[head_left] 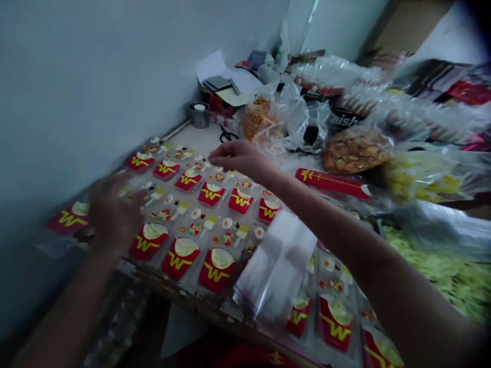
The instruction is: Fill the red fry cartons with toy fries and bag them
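Observation:
My right hand (238,155) reaches over the back rows of the table, its fingertips pinched together just above the small toy-like pieces. Whatever it holds, if anything, is too small to make out. On the left, my left hand (117,212) is smeared by motion, beside a red fries-box piece (69,219) with a yellow zigzag at the table's left edge. Rows of similar red fries-box pieces (210,194) lie in clear plastic. Among them sit tiny fried-egg pieces (227,223), popsicle pieces (209,225) and round, pizza-like pieces (194,229).
A stack of clear plastic bags (276,260) lies across the front rows. Behind are black scissors (228,135), a metal cup (200,115) and a bag of orange-brown pieces (358,151). Pale green pieces (441,266) fill a tray on the right. A wall borders the left.

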`<state>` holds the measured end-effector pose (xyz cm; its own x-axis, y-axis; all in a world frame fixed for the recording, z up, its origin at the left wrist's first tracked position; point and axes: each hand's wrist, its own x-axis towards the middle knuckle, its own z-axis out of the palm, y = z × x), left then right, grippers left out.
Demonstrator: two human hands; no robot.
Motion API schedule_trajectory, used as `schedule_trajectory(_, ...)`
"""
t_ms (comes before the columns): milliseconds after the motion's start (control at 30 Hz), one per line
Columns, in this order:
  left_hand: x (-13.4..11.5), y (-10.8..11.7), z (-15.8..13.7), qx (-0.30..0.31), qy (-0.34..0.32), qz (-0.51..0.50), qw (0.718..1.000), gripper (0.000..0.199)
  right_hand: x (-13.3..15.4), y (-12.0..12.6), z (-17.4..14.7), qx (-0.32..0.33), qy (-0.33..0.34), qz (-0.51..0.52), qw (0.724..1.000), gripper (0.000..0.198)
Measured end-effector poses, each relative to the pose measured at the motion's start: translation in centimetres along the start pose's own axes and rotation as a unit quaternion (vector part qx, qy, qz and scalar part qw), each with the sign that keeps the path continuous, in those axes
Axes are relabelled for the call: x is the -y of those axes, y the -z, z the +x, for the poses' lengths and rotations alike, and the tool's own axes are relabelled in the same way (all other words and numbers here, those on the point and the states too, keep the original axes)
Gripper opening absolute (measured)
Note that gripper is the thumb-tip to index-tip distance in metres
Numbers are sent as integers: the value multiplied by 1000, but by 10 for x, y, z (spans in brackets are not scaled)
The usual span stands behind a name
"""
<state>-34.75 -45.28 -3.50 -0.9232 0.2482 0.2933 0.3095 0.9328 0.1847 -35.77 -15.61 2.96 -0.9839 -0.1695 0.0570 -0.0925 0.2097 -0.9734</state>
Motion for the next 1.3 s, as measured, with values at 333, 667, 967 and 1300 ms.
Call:
schedule_trajectory(333,-259,-51,-47,323,-155,-127,925,40,-4,44,-83,27,3,-63,998,21)
schedule_trajectory(667,-71,12,-94,188,275,-581,743,36,-31,-35,-5,38,124,-231,964,27)
schedule_trajectory(967,71,57,-194,107,531,-647,537,35,-57,-214,108,335,291,-412,796,69)
schedule_trajectory(1300,130,36,-169,38,494,-509,704,40,-58,-233,132,371,320,-527,695,70)
